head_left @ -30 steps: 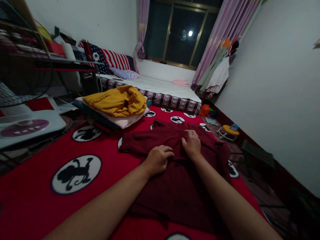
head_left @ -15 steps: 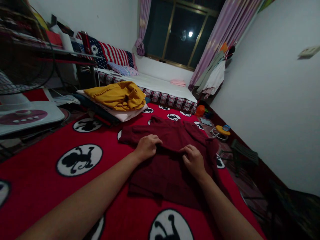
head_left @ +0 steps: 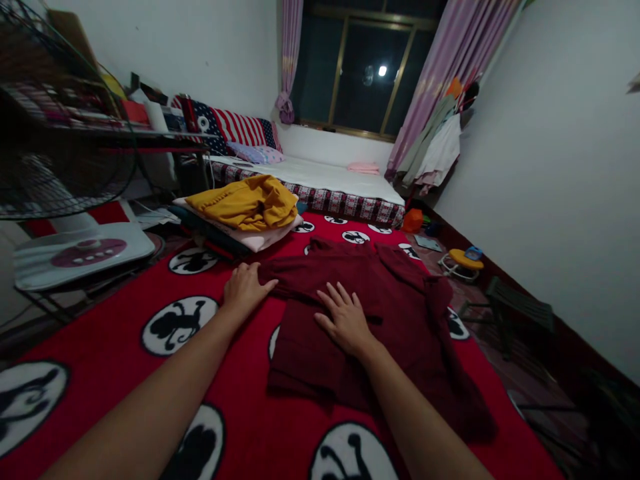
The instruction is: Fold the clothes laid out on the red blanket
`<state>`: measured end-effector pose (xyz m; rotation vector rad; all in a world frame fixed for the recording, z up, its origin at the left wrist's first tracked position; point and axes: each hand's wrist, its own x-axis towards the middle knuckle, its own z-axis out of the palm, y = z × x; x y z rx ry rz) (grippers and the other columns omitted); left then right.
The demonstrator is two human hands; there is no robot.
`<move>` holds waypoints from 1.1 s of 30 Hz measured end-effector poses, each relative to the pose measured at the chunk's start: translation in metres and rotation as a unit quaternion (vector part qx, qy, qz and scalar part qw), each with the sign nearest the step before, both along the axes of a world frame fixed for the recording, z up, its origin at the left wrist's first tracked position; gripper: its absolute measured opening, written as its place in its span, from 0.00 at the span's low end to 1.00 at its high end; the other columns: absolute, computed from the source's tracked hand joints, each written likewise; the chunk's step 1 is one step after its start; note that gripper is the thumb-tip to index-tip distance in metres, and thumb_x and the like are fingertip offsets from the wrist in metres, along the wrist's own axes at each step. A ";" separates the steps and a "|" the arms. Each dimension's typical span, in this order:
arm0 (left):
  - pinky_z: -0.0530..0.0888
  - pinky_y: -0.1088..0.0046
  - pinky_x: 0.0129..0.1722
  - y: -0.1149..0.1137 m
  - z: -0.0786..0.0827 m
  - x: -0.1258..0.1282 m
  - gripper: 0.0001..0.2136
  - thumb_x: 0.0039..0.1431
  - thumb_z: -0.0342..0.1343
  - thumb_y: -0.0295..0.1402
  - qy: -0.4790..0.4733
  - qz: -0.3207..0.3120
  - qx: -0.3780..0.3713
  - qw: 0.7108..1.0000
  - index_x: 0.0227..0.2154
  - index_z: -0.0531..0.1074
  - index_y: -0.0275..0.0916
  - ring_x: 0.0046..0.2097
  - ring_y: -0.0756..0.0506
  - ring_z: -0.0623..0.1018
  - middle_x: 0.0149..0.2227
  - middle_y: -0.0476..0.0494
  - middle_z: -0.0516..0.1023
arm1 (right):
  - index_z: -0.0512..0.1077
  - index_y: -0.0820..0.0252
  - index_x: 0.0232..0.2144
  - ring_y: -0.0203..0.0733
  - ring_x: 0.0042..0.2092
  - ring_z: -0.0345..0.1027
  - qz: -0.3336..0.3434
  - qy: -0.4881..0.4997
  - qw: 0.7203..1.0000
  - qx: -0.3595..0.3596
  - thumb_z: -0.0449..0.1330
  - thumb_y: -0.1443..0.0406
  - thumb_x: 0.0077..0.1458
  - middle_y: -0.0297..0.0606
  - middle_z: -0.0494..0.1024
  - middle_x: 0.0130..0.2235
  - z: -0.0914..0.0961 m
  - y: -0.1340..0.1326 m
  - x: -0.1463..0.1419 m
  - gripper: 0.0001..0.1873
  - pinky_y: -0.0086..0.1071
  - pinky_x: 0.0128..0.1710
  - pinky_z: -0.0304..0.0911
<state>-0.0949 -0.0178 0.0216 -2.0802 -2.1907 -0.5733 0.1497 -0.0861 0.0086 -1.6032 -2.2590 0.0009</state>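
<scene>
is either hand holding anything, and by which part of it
The right hand holds nothing, spread open on the dark red fabric garment. The left hand is at that garment's sleeve end; whether it grips cannot be told.

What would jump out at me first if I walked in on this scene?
Probably the bright red blanket across the foreground, dotted with black monkey figures in white circles. In the middle lies a maroon garment, the left hand at its left end and the right hand spread on it. Beyond, to the left, mustard-yellow clothing tops a stack of clothes.
</scene>
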 end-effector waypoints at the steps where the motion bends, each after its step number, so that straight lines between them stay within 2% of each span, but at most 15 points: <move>1: 0.72 0.63 0.42 0.000 0.000 0.000 0.31 0.52 0.53 0.54 0.002 0.014 -0.006 1.000 0.51 0.70 0.35 0.49 0.33 0.74 0.46 0.30 0.73 | 0.62 0.47 0.59 0.53 0.67 0.44 0.004 -0.002 1.000 -0.010 0.54 0.53 0.59 0.39 0.57 0.65 -0.004 -0.001 -0.001 0.27 0.57 0.61 0.43; 6: 0.73 0.61 0.41 0.005 0.002 0.001 0.30 0.51 0.54 0.56 -0.042 0.040 -0.049 0.997 0.47 0.73 0.35 0.47 0.32 0.76 0.45 0.30 0.75 | 0.65 0.51 0.57 0.49 0.66 0.47 0.006 0.028 0.999 -0.020 0.55 0.56 0.59 0.37 0.61 0.64 -0.004 -0.002 0.004 0.24 0.53 0.62 0.45; 13: 0.72 0.65 0.45 0.010 -0.010 -0.003 0.16 0.52 0.58 0.45 -0.094 -0.017 0.012 0.995 0.36 0.76 0.38 0.48 0.36 0.75 0.44 0.35 0.75 | 0.67 0.51 0.55 0.50 0.66 0.49 0.005 0.063 0.998 -0.012 0.57 0.57 0.58 0.39 0.63 0.62 -0.005 -0.001 0.003 0.23 0.54 0.62 0.45; 16: 0.72 0.65 0.44 0.016 -0.006 0.002 0.14 0.54 0.57 0.42 -0.202 -0.031 0.040 0.978 0.36 0.75 0.35 0.44 0.39 0.77 0.39 0.37 0.78 | 0.69 0.54 0.53 0.50 0.64 0.53 -0.002 0.145 0.989 -0.005 0.55 0.56 0.59 0.42 0.66 0.61 -0.007 0.002 0.003 0.21 0.54 0.62 0.45; 18: 0.73 0.66 0.45 0.019 0.009 0.014 0.15 0.53 0.57 0.42 -0.313 -0.045 0.084 0.945 0.35 0.73 0.34 0.42 0.40 0.77 0.37 0.38 0.78 | 0.69 0.56 0.53 0.49 0.62 0.57 -0.001 0.252 0.968 0.004 0.53 0.55 0.60 0.45 0.67 0.60 -0.008 0.005 0.004 0.22 0.51 0.62 0.47; 20: 0.72 0.66 0.47 0.019 0.032 0.037 0.18 0.53 0.57 0.44 -0.412 -0.118 0.139 0.893 0.39 0.71 0.35 0.44 0.41 0.77 0.41 0.38 0.78 | 0.68 0.58 0.54 0.48 0.60 0.60 0.012 0.394 0.919 0.013 0.51 0.52 0.60 0.46 0.68 0.59 -0.007 0.008 0.006 0.25 0.47 0.61 0.52; 21: 0.71 0.66 0.49 0.018 0.043 0.052 0.21 0.53 0.57 0.46 -0.453 -0.183 0.159 0.858 0.44 0.69 0.35 0.48 0.41 0.76 0.46 0.38 0.76 | 0.67 0.57 0.55 0.47 0.59 0.61 0.018 0.473 0.881 0.013 0.51 0.49 0.60 0.46 0.68 0.59 -0.007 0.009 0.008 0.27 0.46 0.59 0.55; 23: 0.70 0.65 0.52 0.017 0.061 0.081 0.27 0.56 0.55 0.48 -0.503 -0.327 0.130 0.790 0.55 0.62 0.40 0.54 0.41 0.73 0.57 0.38 0.68 | 0.64 0.53 0.56 0.47 0.58 0.64 0.011 0.622 0.783 0.002 0.50 0.45 0.57 0.43 0.66 0.60 -0.005 0.011 0.014 0.31 0.44 0.55 0.61; 24: 0.69 0.64 0.54 0.017 0.065 0.094 0.27 0.58 0.53 0.48 -0.512 -0.367 0.108 0.769 0.58 0.58 0.42 0.57 0.41 0.70 0.61 0.39 0.63 | 0.64 0.51 0.56 0.47 0.56 0.65 -0.003 0.684 0.729 -0.007 0.50 0.42 0.56 0.42 0.66 0.60 -0.003 0.012 0.018 0.32 0.44 0.52 0.64; 25: 0.68 0.63 0.56 0.018 0.064 0.105 0.27 0.61 0.50 0.47 -0.513 -0.384 0.091 0.762 0.59 0.56 0.43 0.60 0.41 0.67 0.63 0.39 0.60 | 0.64 0.50 0.56 0.47 0.55 0.66 -0.019 0.735 0.678 -0.018 0.51 0.41 0.54 0.41 0.67 0.59 -0.001 0.012 0.023 0.33 0.44 0.50 0.66; 27: 0.64 0.60 0.59 0.020 0.049 0.118 0.23 0.64 0.46 0.43 -0.492 -0.362 0.084 0.787 0.59 0.59 0.40 0.63 0.41 0.62 0.63 0.36 0.58 | 0.66 0.50 0.53 0.48 0.53 0.68 -0.044 0.799 0.599 -0.040 0.52 0.39 0.52 0.40 0.71 0.56 0.002 0.012 0.032 0.34 0.44 0.46 0.69; 29: 0.60 0.58 0.62 0.021 0.022 0.121 0.19 0.63 0.47 0.37 -0.432 -0.333 0.077 0.835 0.55 0.64 0.36 0.63 0.40 0.62 0.61 0.34 0.62 | 0.68 0.52 0.49 0.48 0.51 0.70 -0.048 0.827 0.558 -0.055 0.54 0.41 0.51 0.40 0.74 0.52 0.004 0.013 0.038 0.31 0.43 0.42 0.71; 31: 0.59 0.57 0.62 0.019 -0.006 0.119 0.17 0.60 0.51 0.32 -0.349 -0.336 0.051 0.873 0.52 0.68 0.36 0.62 0.39 0.64 0.59 0.34 0.65 | 0.69 0.52 0.46 0.47 0.48 0.72 -0.056 0.829 0.554 -0.057 0.61 0.48 0.48 0.37 0.76 0.49 0.004 0.014 0.042 0.26 0.42 0.39 0.72; 33: 0.62 0.57 0.61 0.014 -0.026 0.116 0.18 0.58 0.54 0.31 -0.281 -0.349 0.034 0.893 0.52 0.70 0.37 0.61 0.39 0.65 0.59 0.35 0.64 | 0.69 0.53 0.45 0.45 0.44 0.73 -0.079 0.817 0.570 -0.044 0.67 0.57 0.42 0.35 0.78 0.45 0.001 0.017 0.042 0.25 0.39 0.38 0.72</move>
